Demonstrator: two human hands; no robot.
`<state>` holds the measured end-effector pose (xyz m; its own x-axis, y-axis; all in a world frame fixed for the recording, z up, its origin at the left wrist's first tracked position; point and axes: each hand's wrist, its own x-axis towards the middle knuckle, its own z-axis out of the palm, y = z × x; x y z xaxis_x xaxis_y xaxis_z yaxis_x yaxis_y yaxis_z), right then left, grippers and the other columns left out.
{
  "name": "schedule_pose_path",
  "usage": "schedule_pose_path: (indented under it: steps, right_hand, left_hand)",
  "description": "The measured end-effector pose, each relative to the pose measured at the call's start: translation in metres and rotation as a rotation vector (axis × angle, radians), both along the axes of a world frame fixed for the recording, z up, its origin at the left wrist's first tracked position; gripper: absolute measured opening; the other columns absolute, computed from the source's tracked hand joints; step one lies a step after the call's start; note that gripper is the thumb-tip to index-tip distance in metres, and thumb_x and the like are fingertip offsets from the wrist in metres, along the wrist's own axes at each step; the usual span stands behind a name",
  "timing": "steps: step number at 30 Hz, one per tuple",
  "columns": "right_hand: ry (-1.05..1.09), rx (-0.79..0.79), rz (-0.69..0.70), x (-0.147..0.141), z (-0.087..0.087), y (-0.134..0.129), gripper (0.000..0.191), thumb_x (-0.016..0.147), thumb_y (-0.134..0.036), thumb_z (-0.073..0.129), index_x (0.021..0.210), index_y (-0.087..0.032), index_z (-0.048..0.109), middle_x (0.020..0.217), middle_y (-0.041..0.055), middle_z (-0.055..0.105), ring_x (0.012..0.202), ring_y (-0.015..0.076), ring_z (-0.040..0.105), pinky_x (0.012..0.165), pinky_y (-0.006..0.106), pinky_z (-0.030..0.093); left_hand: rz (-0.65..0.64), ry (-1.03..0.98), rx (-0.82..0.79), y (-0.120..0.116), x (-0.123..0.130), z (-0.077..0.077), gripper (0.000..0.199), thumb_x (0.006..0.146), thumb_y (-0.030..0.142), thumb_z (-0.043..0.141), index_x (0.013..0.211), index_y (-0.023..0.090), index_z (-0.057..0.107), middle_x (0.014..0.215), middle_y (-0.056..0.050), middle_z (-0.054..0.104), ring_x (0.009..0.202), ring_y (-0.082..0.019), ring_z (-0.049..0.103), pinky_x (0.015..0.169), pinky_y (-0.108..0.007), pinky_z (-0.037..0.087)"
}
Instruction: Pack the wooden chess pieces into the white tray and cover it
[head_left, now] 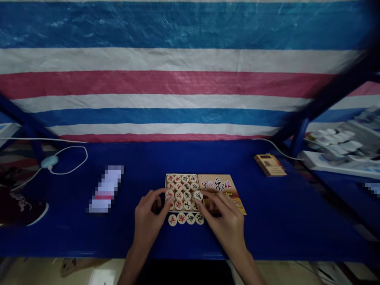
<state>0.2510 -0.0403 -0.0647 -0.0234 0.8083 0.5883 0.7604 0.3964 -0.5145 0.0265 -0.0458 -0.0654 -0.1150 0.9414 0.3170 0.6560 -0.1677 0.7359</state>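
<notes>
A shallow box (181,174) holds rows of round Chinese chess pieces with red and black characters. My left hand (148,211) comes in from the left, thumb and index finger closed on a red-lettered chess piece (169,194) at the box's left side. Opposite it, my right hand (227,213) pinches a black-lettered chess piece (198,195) at the right side. Between these two, a red piece (179,196) and a black piece (187,196) stand in the same row. Several loose pieces (181,218) lie in a line in front of the box.
The printed box lid (237,200) lies against the box's right side, partly under my right hand. A blurred-out phone (106,190) is on the left of the blue table (142,158). A small yellow carton (270,165), a white cable (86,156) and a dark shoe (23,208) are around.
</notes>
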Motion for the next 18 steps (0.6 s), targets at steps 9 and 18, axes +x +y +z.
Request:
schedule_pose_path:
  steps: [9, 18]
  right_hand:
    - [0.073, 0.001, 0.081, 0.032, 0.002, -0.038, 0.029, 0.09, -0.023, 0.071, 0.119, -0.025, 0.07, 0.09, 0.0031, 0.068, 0.077, 0.0167, 0.063, 0.071, 0.033, 0.053]
    - [-0.164, -0.02, 0.134, 0.04, -0.025, -0.056, 0.04, 0.091, -0.017, 0.07, 0.13, -0.022, 0.063, 0.105, 0.0054, 0.073, 0.093, 0.0197, 0.069, 0.084, 0.037, 0.057]
  left_hand:
    - [-0.059, 0.142, 0.084, -0.036, -0.038, 0.003, 0.023, 0.095, 0.032, 0.066, 0.118, 0.027, 0.066, 0.083, 0.002, 0.066, 0.07, -0.013, 0.062, 0.074, -0.03, 0.049]
    - [-0.188, 0.338, 0.089, -0.051, -0.045, -0.014, 0.036, 0.096, 0.029, 0.064, 0.132, 0.029, 0.059, 0.108, -0.004, 0.069, 0.094, -0.018, 0.069, 0.084, -0.033, 0.054]
